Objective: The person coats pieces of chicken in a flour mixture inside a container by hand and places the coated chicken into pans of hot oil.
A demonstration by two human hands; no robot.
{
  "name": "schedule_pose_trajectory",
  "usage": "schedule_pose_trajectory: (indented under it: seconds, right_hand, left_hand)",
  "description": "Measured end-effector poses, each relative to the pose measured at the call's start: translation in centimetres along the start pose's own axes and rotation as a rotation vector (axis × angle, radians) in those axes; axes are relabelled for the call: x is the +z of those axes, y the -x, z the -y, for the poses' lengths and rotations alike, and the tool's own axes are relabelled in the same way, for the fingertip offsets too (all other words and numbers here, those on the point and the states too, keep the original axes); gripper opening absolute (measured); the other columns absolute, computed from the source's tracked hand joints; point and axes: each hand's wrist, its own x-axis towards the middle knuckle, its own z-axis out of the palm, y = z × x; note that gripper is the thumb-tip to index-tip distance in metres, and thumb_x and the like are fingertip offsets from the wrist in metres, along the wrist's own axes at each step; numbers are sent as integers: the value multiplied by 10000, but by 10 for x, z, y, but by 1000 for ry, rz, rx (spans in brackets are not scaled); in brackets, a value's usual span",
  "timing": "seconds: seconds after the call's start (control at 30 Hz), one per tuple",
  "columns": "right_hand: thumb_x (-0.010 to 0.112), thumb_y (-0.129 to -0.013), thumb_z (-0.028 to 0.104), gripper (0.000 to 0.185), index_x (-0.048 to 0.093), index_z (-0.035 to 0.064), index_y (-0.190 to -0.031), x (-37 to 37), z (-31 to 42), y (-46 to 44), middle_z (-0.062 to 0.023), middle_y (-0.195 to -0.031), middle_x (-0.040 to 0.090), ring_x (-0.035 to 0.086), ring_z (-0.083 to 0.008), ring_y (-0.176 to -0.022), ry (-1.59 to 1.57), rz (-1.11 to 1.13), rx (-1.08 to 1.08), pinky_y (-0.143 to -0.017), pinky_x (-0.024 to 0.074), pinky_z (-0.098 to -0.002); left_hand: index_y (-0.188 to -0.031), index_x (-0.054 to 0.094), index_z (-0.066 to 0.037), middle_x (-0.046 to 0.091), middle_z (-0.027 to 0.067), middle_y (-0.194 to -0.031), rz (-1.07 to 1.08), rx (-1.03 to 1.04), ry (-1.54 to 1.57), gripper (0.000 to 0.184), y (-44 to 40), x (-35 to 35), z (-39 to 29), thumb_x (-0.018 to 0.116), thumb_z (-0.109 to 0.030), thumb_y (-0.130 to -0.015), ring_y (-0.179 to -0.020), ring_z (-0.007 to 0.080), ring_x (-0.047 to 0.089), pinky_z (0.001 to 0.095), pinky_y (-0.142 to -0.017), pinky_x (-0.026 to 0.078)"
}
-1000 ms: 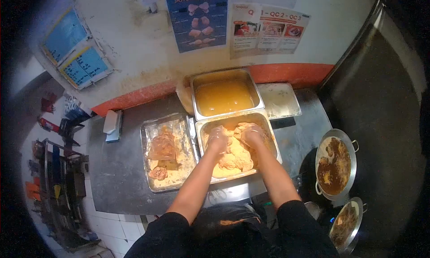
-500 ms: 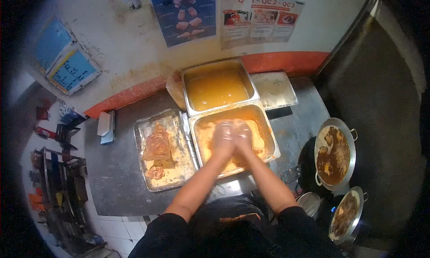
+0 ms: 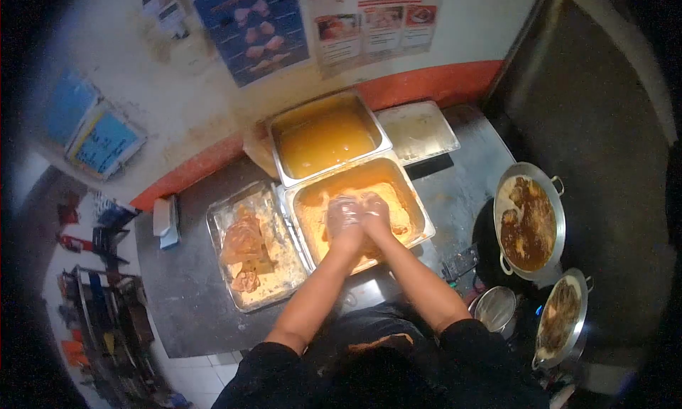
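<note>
Both my hands seem to wear clear plastic gloves and reach into a rectangular metal pan [image 3: 422, 213] of pale orange breading flour [image 3: 399, 203]. My left hand [image 3: 344, 211] is curled down into the flour, side by side with my right hand [image 3: 375, 210], which is curled too. Flour and the hands themselves hide the fingertips, so whatever they grip does not show. Behind this pan stands a second metal pan [image 3: 387, 140] with yellow-orange liquid [image 3: 327, 142]. To the left, a floury metal tray [image 3: 219, 270] bears a plastic bag of what looks like raw chicken [image 3: 243, 240] and a loose piece [image 3: 246, 281].
On the right are two woks of frying food, one farther [image 3: 527, 224] and one nearer [image 3: 560, 320]. A round mesh strainer [image 3: 495, 308] sits beside them. A flat metal tray [image 3: 419, 133] lies at the back right, and a white box [image 3: 165, 221] stands at the table's left.
The head view has shifted and tilted slightly. Both hands stay in the flour pan, less blurred now, with the fingers sunk in the flour.
</note>
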Motion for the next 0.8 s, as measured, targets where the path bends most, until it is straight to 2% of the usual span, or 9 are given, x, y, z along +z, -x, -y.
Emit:
schedule_pose_trajectory:
  seconds: [0.03, 0.13, 0.2, 0.27, 0.33, 0.4, 0.6, 0.73, 0.8]
  right_hand:
    - [602, -791, 168, 162, 603, 16, -847, 4, -16, 1, -176, -824, 622, 601, -331, -769, 40, 50, -29, -699, 486, -389]
    - [597, -784, 137, 128, 606, 17, -828, -57, 29, 23, -165, -839, 631, 599, -325, -795, -272, -21, 226, -699, 487, -363]
    - [591, -768, 58, 120, 611, 17, -878, -45, -84, 19, -155, -874, 640, 608, -298, -827, -164, 22, -66, -719, 500, -364]
    - [571, -763, -32, 225, 596, -7, -985, -128, -33, 40, -138, -936, 651, 624, -226, -877, -747, -3, 179, -760, 523, -337]
    - [564, -759, -76, 292, 583, -25, -1047, -194, -22, 63, -131, -972, 655, 629, -185, -910, -1141, -214, 352, -783, 536, -321]
    - [582, -764, -71, 295, 570, -45, -1058, -255, -45, 92, -142, -997, 646, 625, -167, -926, -776, -460, 370, -790, 539, -293]
    - [641, -729, 44, 379, 603, 14, -1105, -460, -135, 274, -114, -1019, 663, 633, -192, -918, -77, -1015, 392, -805, 521, -325]
    - [639, -767, 129, 171, 662, 11, -888, -571, -238, 395, -186, -889, 658, 634, -310, -815, 565, -1018, 865, -736, 507, -397]
    - [633, -767, 154, 162, 671, 17, -845, -614, -323, 452, -200, -867, 657, 627, -348, -757, 947, -767, 954, -700, 505, -438]
  left_hand:
    - [-827, 623, -7, 626, 222, -847, -259, 216, 52, 168, 6, 8, 9, 533, -145, -791, -812, 356, 622, 444, -722, 499]
    - [-823, 624, -23, 622, 213, -854, -397, 493, 193, 127, 9, -2, 30, 575, -114, -749, -810, 368, 608, 447, -732, 489]
    - [-790, 623, -26, 620, 195, -813, -360, 463, 99, 126, 13, -19, 31, 643, -103, -693, -798, 370, 597, 431, -745, 489]
    - [-744, 611, -39, 617, 182, -779, -425, 535, 31, 167, 11, -9, 48, 703, -145, -654, -787, 361, 596, 426, -725, 482]
    - [-892, 617, -53, 597, 154, -841, -190, 499, -213, 156, 13, -6, 62, 541, -96, -763, -827, 320, 566, 407, -788, 466]
    - [-979, 583, -71, 581, 71, -828, -593, 818, -336, 175, 3, 25, 103, 544, -162, -835, -762, 268, 570, 388, -737, 466]
    - [-931, 607, -54, 604, 96, -833, -451, 603, -224, 166, 9, -17, 39, 546, -156, -816, -757, 270, 584, 381, -712, 477]
    - [-900, 623, -42, 619, 112, -837, -444, 557, -313, 164, 28, -43, 1, 547, -152, -804, -754, 271, 594, 376, -695, 485]
    - [-884, 631, -37, 627, 120, -839, -436, 543, -354, 165, 40, -51, -18, 548, -150, -797, -752, 272, 599, 373, -687, 488]
